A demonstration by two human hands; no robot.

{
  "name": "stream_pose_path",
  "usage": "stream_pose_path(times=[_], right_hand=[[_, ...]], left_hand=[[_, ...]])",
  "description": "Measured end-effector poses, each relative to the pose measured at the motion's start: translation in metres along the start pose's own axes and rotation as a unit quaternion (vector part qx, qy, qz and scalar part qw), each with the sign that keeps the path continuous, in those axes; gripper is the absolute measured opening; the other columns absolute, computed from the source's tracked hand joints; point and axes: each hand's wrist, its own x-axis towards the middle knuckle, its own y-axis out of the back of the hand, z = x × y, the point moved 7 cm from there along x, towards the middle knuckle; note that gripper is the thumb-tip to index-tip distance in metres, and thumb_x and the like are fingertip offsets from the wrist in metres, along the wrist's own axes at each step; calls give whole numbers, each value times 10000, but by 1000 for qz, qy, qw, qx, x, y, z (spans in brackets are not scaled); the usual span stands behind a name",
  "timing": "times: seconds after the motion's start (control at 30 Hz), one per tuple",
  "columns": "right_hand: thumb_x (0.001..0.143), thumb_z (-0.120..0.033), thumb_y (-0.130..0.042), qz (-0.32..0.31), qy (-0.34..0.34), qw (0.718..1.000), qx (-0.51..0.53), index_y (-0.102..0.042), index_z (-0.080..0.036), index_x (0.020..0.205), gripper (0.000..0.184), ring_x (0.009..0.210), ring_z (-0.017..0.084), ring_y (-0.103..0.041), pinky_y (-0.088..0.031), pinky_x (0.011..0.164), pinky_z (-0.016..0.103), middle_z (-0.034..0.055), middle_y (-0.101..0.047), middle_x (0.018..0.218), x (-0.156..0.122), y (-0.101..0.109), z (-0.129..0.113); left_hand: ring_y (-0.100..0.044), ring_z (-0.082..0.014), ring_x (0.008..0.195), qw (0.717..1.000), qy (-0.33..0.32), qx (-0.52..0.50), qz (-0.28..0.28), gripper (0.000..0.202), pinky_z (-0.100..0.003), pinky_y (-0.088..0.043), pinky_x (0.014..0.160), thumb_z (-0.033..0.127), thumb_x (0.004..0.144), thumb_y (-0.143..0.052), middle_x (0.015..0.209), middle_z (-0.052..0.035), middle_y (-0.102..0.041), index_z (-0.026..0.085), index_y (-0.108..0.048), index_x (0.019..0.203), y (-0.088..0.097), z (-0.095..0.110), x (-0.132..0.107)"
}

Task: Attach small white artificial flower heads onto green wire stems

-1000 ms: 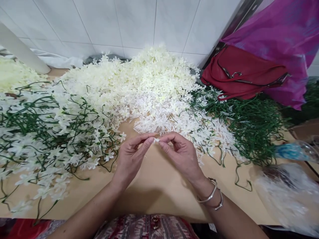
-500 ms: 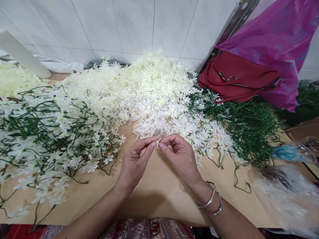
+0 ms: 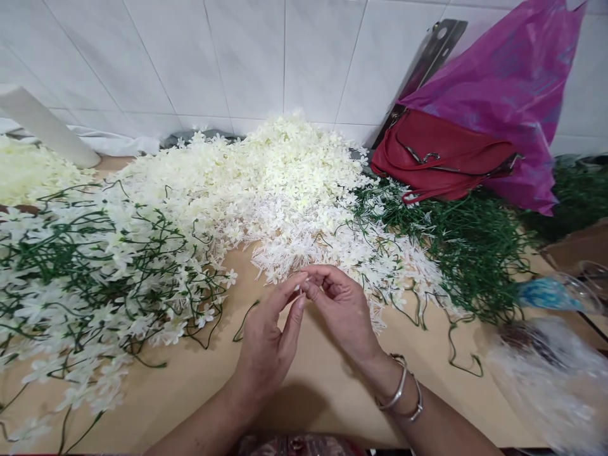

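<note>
My left hand [image 3: 270, 339] and right hand [image 3: 342, 310] meet fingertip to fingertip above the tan table [image 3: 190, 380], just in front of a big pile of loose white artificial flowers [image 3: 285, 177]. The right hand's thumb and fingers pinch a tiny white flower piece [image 3: 299, 289]. The fingers of the left hand are stretched upward and slightly apart, their tips touching that piece. A short bare green stem [image 3: 244, 320] lies on the table just left of my left hand.
Green stems with white flowers attached [image 3: 95, 259] spread over the left. Bare green stems [image 3: 475, 247] are heaped on the right, below a red handbag [image 3: 441, 158] and a purple plastic bag [image 3: 513, 82]. Clear plastic bags [image 3: 546, 380] lie at the right edge, a white tube [image 3: 42, 126] at the far left.
The left hand's pinch has loosened and its fingers have straightened. A green stem now lies on the table beside it. The view has tilted up a little.
</note>
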Motion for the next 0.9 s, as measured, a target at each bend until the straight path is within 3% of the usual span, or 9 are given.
stream_pose_path(times=[0.1,0.23,0.33,0.43,0.53,0.67,0.9], right_hand=[[883,-258,-781,-11,12,1000,13,-788,-264,925,43,802,158,-642,-506,771,295,-7,-733,847,2,0,1],[880,-268,-789,-7,13,1000,-10,-767,-259,884,24,757,147,-601,-476,732,278,-19,-704,818,7,6,6],[873,-275,-790,-15,24,1000,-2,-741,-250,862,56,859,163,-637,-492,818,292,-1,-734,932,10,6,7],[896,-329,-773,-30,-1,999,18,-705,-245,866,112,937,188,-680,-504,908,333,22,-773,1011,13,5,11],[901,-398,-782,-30,-41,998,26,-664,-252,878,189,848,193,-697,-510,888,346,8,-777,860,14,6,18],[869,-459,-810,-21,-55,998,3,-634,-246,870,276,743,180,-669,-507,801,319,-9,-740,746,16,9,20],[853,-452,-822,-24,-58,998,-5,-638,-236,861,284,707,164,-647,-515,764,303,-18,-707,721,17,8,16]], left_hand=[[-711,-208,1272,997,60,-50,0,392,-357,-582,1069,213,1061,-563,1353,-101,-736,272,-448,1431,7,-5,-4],[-691,-209,1296,996,65,-61,12,406,-407,-530,1131,205,1065,-551,1407,-106,-705,283,-406,1437,29,-9,-11],[-730,-181,1190,998,37,33,36,355,-339,-559,1054,169,1048,-567,1314,-70,-737,278,-509,1381,55,-14,-22],[-735,-178,1124,984,-43,174,21,252,-300,-556,999,140,1024,-602,1225,-51,-761,257,-623,1246,70,-12,-35],[-729,-197,1087,957,-106,268,-33,179,-321,-534,990,164,1035,-598,1184,-57,-763,246,-657,1182,70,-13,-48],[-720,-248,1047,929,-117,342,-82,147,-401,-504,986,276,1059,-580,1167,-78,-754,227,-663,1170,62,-22,-55],[-687,-251,1071,931,-80,355,-43,151,-377,-509,934,249,1087,-499,1148,-97,-727,205,-630,1147,59,-26,-30]])
